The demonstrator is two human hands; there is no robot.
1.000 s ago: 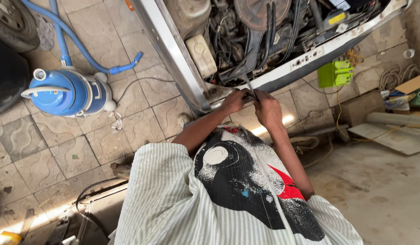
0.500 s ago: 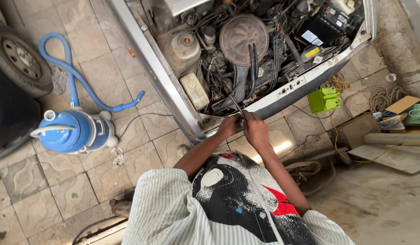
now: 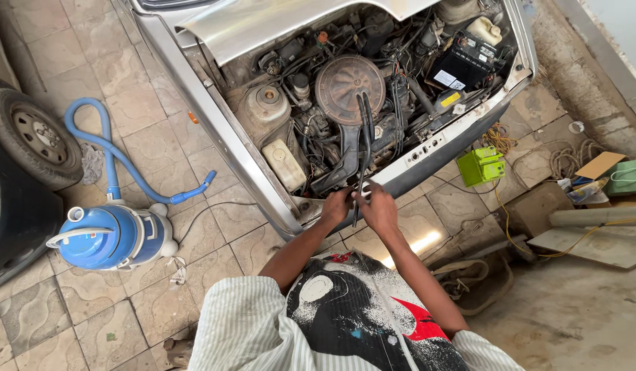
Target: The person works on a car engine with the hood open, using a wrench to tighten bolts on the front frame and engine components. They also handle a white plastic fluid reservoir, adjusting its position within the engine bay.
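I stand at the front of a silver car (image 3: 215, 130) with its bonnet up and the engine bay open. My left hand (image 3: 336, 205) and my right hand (image 3: 380, 208) meet at the car's front edge, both closed around a thin dark cable (image 3: 365, 130) that runs up over a round rusty air-filter cover (image 3: 349, 79). A small white piece shows between my fingers. A black battery (image 3: 462, 65) sits at the bay's right side. My striped sleeves and printed shirt fill the bottom of the view.
A blue canister vacuum (image 3: 112, 237) with a blue hose (image 3: 112, 154) stands on the tiled floor at left, by a tyre (image 3: 29, 137) of another vehicle. A green box (image 3: 481, 165), coiled wires, boards and a cardboard piece lie at right.
The view has tilted up, so more of the engine bay shows. My hands stay together on the cable at the car's front edge.
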